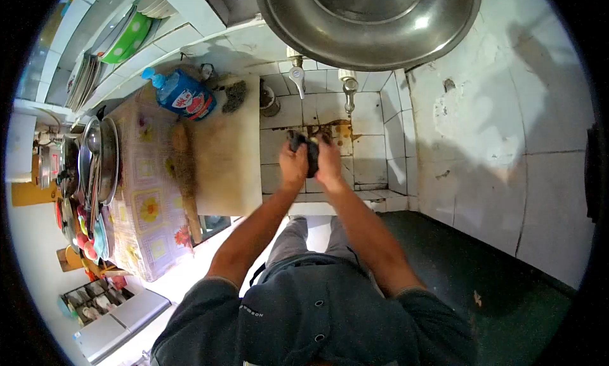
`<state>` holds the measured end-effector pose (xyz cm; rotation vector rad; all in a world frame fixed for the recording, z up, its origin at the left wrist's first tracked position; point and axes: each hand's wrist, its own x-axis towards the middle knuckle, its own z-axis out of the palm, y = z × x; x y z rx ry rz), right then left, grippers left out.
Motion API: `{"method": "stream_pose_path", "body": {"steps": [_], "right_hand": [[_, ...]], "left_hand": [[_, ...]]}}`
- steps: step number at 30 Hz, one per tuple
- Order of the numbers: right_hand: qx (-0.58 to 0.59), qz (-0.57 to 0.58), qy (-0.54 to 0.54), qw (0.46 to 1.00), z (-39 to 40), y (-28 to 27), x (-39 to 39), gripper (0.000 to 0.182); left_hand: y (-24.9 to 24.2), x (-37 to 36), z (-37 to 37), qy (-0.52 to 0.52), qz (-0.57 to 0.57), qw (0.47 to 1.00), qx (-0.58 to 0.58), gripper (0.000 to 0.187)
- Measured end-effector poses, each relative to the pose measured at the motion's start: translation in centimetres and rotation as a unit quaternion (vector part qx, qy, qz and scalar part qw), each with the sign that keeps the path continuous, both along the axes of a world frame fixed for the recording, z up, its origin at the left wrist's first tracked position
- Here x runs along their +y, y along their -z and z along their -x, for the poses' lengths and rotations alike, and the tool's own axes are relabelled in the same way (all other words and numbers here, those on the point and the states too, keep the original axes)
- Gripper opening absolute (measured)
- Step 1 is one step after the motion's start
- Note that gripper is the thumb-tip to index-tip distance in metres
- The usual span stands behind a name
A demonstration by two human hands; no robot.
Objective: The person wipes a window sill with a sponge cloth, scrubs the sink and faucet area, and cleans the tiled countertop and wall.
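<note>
Over the white-tiled sink [369, 166], my left hand [293, 165] and my right hand [328, 162] are close together, fingers closed round a dark crumpled cloth [312, 159]. Its ends stick out above and between my fingers; motion blurs the fingertips. Beyond my hands, two taps come out of the back wall: a white-handled tap [297, 79] on the left and a metal tap [349, 93] on the right. I cannot make out running water. Brown stains [341, 130] mark the sink floor behind my hands.
A large metal basin [438, 33] overhangs the taps. On the left counter [228, 169] stand a blue pump bottle [186, 99] and a grey scouring pad [235, 97]. A small cup [269, 103] is in the sink's back left corner. Pans [101, 156] and a patterned tablecloth [143, 195] lie further left.
</note>
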<state>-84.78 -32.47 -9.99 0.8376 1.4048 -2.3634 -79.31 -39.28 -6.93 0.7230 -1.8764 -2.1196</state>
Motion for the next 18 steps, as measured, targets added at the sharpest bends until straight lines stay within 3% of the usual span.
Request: {"method": "stream_pose_path", "body": {"steps": [2,3,4,6,7,8,10,12,14,15,18], "right_hand": [[-0.031,0.055,-0.022,0.998,1.3,0.7,1.0,0.041],[0.007,0.117,-0.062,0.991,1.8,5.4,1.3,0.048],[0.006,0.112,-0.062,0.992,1.6,2.7,2.0,0.048],[-0.031,0.158,-0.009,0.987,0.8,-2.4,3.2,0.063],[-0.092,0.035,-0.04,0.994,0.6,-1.4,3.9,0.072],[-0.092,0.035,-0.04,0.994,0.3,-0.3,5.1,0.072],[-0.025,-0.081,-0.099,0.992,0.1,-1.4,6.9,0.059],[-0.022,-0.107,-0.039,0.993,0.2,-1.9,7.0,0.059],[-0.1,0.001,-0.089,0.991,-0.7,-2.3,8.4,0.061],[-0.111,0.027,-0.079,0.99,-1.0,-3.9,7.9,0.063],[-0.06,0.079,-0.096,0.99,-1.1,-3.5,7.5,0.061]], "left_hand": [[0.8,1.2,-1.2,0.047,0.072,0.996,0.014,0.021],[-0.8,2.4,-0.9,-0.019,-0.011,1.0,-0.004,0.023],[-1.0,2.0,-0.5,-0.019,-0.016,1.0,-0.005,0.023],[-1.5,-1.4,1.1,-0.044,-0.237,0.965,-0.105,0.027],[-1.5,-2.8,1.6,-0.028,-0.269,0.96,-0.07,0.028],[-1.4,-4.0,1.3,-0.028,-0.269,0.96,-0.07,0.028],[-2.6,-5.4,1.4,0.004,-0.373,0.924,-0.089,0.03],[-2.2,-5.2,1.4,0.011,-0.365,0.928,-0.08,0.032],[-3.1,-5.1,-0.1,0.038,-0.358,0.93,-0.071,0.032],[-2.6,-4.3,-0.8,-0.002,-0.337,0.936,-0.101,0.028],[-0.9,-4.1,-2.1,-0.015,-0.286,0.95,-0.125,0.027]]}}
